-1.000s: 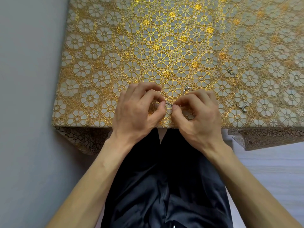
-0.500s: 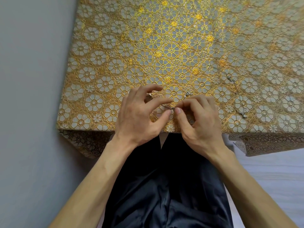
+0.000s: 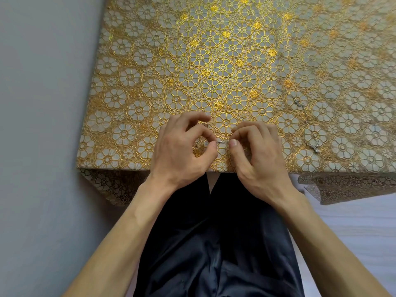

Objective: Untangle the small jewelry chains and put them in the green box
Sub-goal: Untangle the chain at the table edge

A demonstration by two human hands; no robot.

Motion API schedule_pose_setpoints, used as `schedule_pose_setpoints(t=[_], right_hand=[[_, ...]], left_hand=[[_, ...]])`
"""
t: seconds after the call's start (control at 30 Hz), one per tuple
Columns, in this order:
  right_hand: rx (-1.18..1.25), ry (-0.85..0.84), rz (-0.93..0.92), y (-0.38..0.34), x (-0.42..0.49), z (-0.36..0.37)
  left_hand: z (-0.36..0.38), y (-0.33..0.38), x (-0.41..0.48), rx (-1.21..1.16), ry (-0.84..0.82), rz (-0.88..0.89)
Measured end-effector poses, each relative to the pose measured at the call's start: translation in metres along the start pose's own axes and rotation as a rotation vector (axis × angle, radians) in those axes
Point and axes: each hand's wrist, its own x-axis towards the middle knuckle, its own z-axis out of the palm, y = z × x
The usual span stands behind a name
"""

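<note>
A thin silver chain (image 3: 222,142) is stretched in a short span between my two hands, just above the table's near edge. My left hand (image 3: 184,148) pinches its left end between thumb and forefinger. My right hand (image 3: 257,153) pinches the other end, fingers curled over the rest of it. A second silver chain (image 3: 306,123) lies loose on the cloth to the right, running from a clasp near the middle right down to a small clump by the front edge. No green box is in view.
The table wears a gold flower-patterned cloth (image 3: 214,61) that hangs over the front edge. A grey wall (image 3: 42,103) runs close along the left side. My dark trousers (image 3: 214,232) fill the space below the table edge.
The view has shifted so the table sits lower in frame. My hands have drawn slightly apart, showing a short taut piece of chain between the fingertips.
</note>
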Motion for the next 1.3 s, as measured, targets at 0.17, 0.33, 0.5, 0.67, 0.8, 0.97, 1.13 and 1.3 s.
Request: schedule_pose_setpoints(t=[0.17,0.33,0.5,0.67,0.8,0.97,1.13,1.3], right_hand=[[0.051,0.028,-0.005,-0.0005,0.0014,-0.0017],[0.018,0.054,-0.023,-0.0006,-0.0012,-0.0013],[0.016,0.11,-0.059,-0.0032,-0.003,-0.0055],[-0.001,0.122,-0.134,-0.0034,-0.0016,-0.0033],[-0.009,0.1,-0.154,-0.0032,-0.0005,-0.0007],[-0.025,0.082,-0.16,-0.0038,0.0021,0.0025],[-0.043,0.054,-0.126,-0.0007,0.0051,0.0007],[0.014,0.042,-0.037,0.0009,0.0052,-0.0002]], left_hand=[[0.0006,0.0,-0.0002,-0.002,0.012,-0.002],[-0.0003,-0.0006,-0.0002,-0.048,0.025,-0.016],[-0.0007,-0.0004,-0.0007,-0.027,0.016,0.015],[-0.0009,-0.0007,-0.0003,-0.025,0.01,0.021],[-0.0017,-0.0011,-0.0001,-0.003,0.0,0.019],[0.0014,-0.0019,-0.0014,0.029,0.011,0.038],[0.0049,-0.0023,-0.0018,0.083,0.059,0.051],[0.0064,-0.0021,-0.003,0.05,0.16,0.025]])
